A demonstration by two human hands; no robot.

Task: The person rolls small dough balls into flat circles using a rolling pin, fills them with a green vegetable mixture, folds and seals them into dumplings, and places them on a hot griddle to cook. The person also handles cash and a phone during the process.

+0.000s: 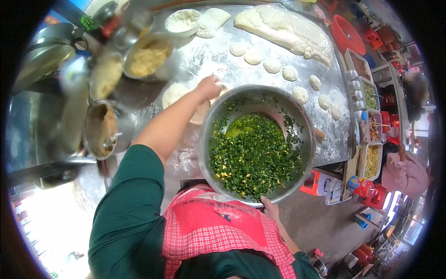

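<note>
A large metal bowl [309, 153] of chopped green leaves with small yellow bits and oil is held against my apron. My right hand [270, 208] grips its near rim, thumb on top and the other fingers mostly hidden. Beyond the bowl's far left side, my left hand [209, 89] is closed around a pale, dough-like piece [224, 89], partly hidden by the bowl. Flattened dough [174, 95] lies on the floured worktop left of that hand. Several round dough pieces [272, 66] are spread farther back and right. A wooden rolling pin end [319, 134] shows beside the bowl.
A big dough slab [275, 26] under plastic film lies at the back, near a flour bowl [182, 21]. At left stand a metal bowl of yellowish food [148, 57] and other metal pots. Trays of food [370, 94] line the right edge; a person [406, 171] is beyond.
</note>
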